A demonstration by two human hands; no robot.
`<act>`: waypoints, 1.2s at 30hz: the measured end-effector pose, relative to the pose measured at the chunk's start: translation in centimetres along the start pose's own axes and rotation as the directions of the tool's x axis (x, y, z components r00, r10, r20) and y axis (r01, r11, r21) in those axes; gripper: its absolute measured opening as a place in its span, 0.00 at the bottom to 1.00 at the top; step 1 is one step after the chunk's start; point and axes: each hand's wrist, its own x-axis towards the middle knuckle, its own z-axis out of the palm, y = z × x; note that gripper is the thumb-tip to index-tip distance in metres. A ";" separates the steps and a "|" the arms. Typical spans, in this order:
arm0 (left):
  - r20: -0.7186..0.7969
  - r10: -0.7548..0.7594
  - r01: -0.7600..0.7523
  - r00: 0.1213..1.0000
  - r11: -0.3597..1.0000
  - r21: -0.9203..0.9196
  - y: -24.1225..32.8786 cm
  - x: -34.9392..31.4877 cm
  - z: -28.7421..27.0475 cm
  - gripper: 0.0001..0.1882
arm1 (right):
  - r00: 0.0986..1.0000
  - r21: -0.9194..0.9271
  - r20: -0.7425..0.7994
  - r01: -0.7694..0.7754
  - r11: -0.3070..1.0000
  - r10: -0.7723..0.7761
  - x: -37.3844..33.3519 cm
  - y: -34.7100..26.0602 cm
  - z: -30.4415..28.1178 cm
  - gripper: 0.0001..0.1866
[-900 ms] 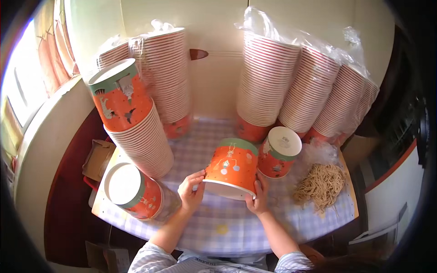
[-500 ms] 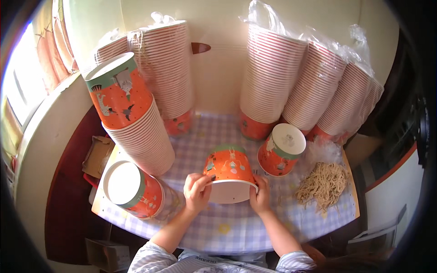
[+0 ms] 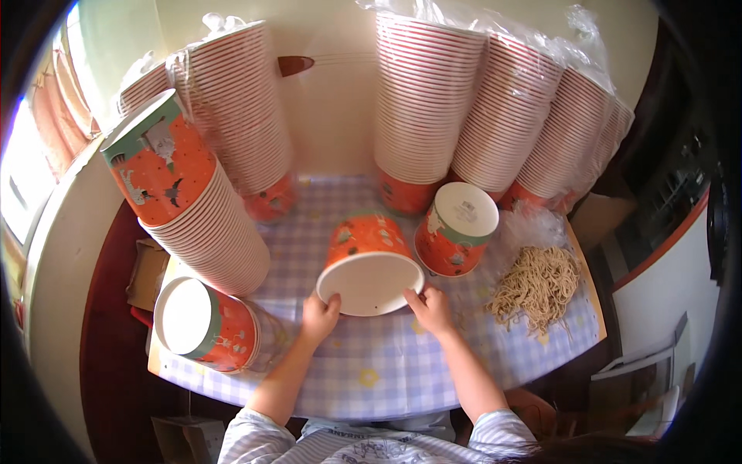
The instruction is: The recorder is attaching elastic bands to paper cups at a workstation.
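Note:
Between my hands an orange paper bucket (image 3: 369,240) with a green base band is held tilted, its white mouth turned toward me. My left hand (image 3: 318,315) grips the left side of the rim, thumb over the edge. On the right side of the rim my right hand (image 3: 431,309) pinches with its thumb inside; its fingers are mostly behind the wall. A small dark speck shows on the white inner wall. Just beyond my right hand, another orange bucket (image 3: 452,246) stands upside down on the checked tablecloth (image 3: 348,379).
Tall nested stacks of buckets in clear plastic stand at back left (image 3: 239,108) and back right (image 3: 425,100). An unwrapped stack (image 3: 224,240) leans at left, beside an upturned bucket (image 3: 232,334). A heap of beige string (image 3: 537,286) lies at right. Cardboard boxes flank the table.
The bucket has tipped so its mouth faces me more fully, and both hands have shifted round its rim. The whole view has also shifted slightly.

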 end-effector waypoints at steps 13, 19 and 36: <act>-0.035 -0.042 0.037 0.998 0.991 -0.125 -0.3 0.5 0.4 0.22 | 0.998 -0.484 0.062 0.002 0.875 0.032 -2.9 -0.8 -9.8 0.07; -0.087 0.073 -0.070 0.994 0.997 0.037 0.0 0.6 0.4 0.26 | 0.985 -0.610 -0.044 -0.160 0.776 0.169 -2.3 2.1 -8.5 0.11; -0.208 0.324 -0.279 0.923 0.935 0.217 1.8 -0.1 0.5 0.29 | 0.998 -0.658 -0.036 -0.059 0.751 0.048 -1.6 4.4 -6.6 0.07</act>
